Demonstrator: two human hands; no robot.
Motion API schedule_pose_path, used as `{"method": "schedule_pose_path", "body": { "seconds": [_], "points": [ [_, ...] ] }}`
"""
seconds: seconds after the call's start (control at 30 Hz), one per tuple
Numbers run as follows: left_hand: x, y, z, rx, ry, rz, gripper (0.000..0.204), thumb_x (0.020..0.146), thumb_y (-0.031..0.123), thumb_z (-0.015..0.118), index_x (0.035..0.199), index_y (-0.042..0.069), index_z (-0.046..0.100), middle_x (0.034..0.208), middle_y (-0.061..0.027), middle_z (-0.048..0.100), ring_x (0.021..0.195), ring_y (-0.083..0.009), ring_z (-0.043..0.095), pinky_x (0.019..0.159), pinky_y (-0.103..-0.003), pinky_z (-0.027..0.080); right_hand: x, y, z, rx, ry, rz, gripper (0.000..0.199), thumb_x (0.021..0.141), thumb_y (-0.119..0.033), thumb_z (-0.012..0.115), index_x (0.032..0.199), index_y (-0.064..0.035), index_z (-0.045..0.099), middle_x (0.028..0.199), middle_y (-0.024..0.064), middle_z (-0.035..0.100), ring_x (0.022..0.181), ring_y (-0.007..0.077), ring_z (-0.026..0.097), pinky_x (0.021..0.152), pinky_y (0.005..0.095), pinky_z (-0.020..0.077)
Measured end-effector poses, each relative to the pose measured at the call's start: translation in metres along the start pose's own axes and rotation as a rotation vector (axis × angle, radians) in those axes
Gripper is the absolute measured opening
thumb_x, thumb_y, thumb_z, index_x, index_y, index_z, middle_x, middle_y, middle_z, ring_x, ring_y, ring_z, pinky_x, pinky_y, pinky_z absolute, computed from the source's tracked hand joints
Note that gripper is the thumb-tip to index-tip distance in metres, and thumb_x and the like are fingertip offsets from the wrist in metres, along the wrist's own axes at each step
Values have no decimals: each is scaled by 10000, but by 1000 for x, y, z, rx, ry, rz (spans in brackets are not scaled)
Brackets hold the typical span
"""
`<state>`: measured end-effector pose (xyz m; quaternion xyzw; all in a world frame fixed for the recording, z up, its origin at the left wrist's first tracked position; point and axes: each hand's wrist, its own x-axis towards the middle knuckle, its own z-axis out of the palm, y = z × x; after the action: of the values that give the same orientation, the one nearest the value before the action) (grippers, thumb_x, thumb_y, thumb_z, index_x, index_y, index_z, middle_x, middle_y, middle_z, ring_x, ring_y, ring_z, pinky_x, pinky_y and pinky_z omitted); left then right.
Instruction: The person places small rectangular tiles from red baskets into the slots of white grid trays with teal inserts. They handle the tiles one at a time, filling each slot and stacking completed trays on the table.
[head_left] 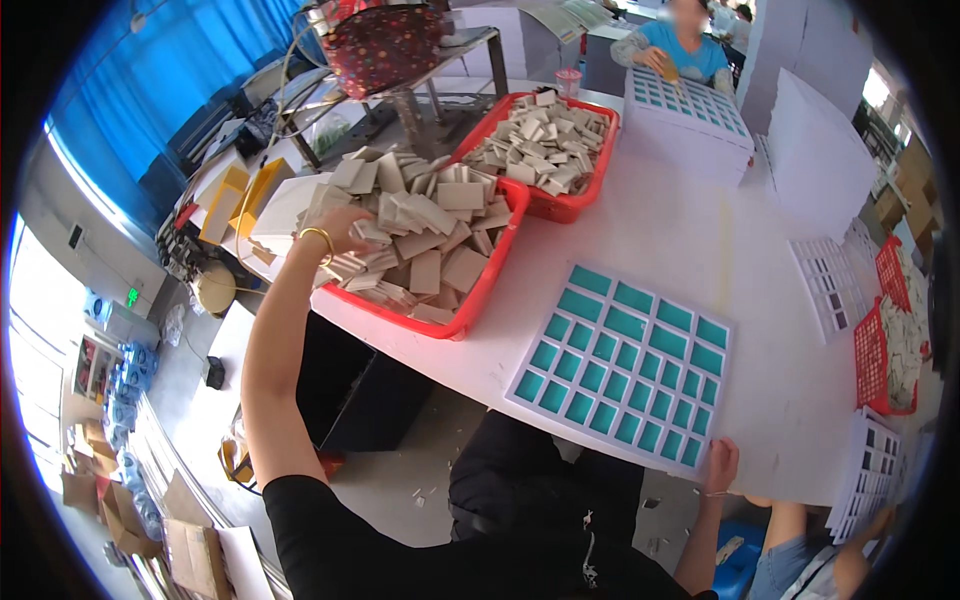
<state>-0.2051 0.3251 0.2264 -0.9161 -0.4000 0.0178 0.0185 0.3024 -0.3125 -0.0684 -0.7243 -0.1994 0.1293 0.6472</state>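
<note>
My left hand (pixel 342 230), a gold bangle at its wrist, reaches into a red basket (pixel 482 290) heaped with pale, flat rectangular pieces (pixel 425 220). Its fingers look apart over the pieces at the left of the heap; their tips are partly lost among them. In front of me on the white table lies a white grid tray (pixel 618 345) with teal-bottomed compartments, larger ones along its far side. Beside the tray's near right corner, at the table edge, rests my right hand (pixel 722 464) with its fingers curled in and nothing visible in them.
Behind the first basket stands a second red basket (pixel 590 180) of similar pieces. Across the table a person in blue (pixel 690 55) works over another grid tray (pixel 690 103) on a white stack. More grid panels (pixel 828 285) and red baskets (pixel 868 355) are at the right. Another person's legs (pixel 783 535) show lower right.
</note>
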Motion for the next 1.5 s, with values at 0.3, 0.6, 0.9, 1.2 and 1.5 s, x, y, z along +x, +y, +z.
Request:
{"method": "schedule_pose_path", "body": {
  "seconds": [0.3,0.6,0.9,1.2,1.5],
  "points": [
    [29,4,-19,155,12,64,250,808,293,656,909,65,642,844,-130,680,838,-311,656,752,-420,507,-3,-13,-5,-40,14,44,301,897,-100,618,1165,-1,526,1049,81,619,986,155,585,905,280,452],
    [-9,97,-50,-113,1162,90,239,958,144,535,1152,21,600,820,-118,683,685,-220,666,582,-334,508,16,-53,2,-147,214,-167,312,861,-32,615,1160,-9,530,1100,82,601,1021,158,593,894,273,469],
    [-39,404,127,-1608,147,61,237,965,167,535,1075,-32,605,856,-45,624,693,-83,580,578,-236,517,21,-198,198,290,-583,-65,628,858,-75,646,1386,-75,306,1154,149,566,922,160,621,663,252,524],
    [-8,405,154,-1672,-413,121,231,957,215,550,1082,24,582,848,-26,643,685,-83,624,527,-188,444,40,-177,194,57,-631,-2,507,870,-23,617,1323,-92,399,1040,108,605,798,126,612,605,240,511],
    [55,415,137,-1594,-235,76,148,966,161,521,980,22,572,732,-30,619,550,-83,603,433,-184,408,85,-155,201,-106,-496,-358,359,866,0,607,1177,-35,432,1131,122,545,861,170,629,663,262,548]
  ]
}}
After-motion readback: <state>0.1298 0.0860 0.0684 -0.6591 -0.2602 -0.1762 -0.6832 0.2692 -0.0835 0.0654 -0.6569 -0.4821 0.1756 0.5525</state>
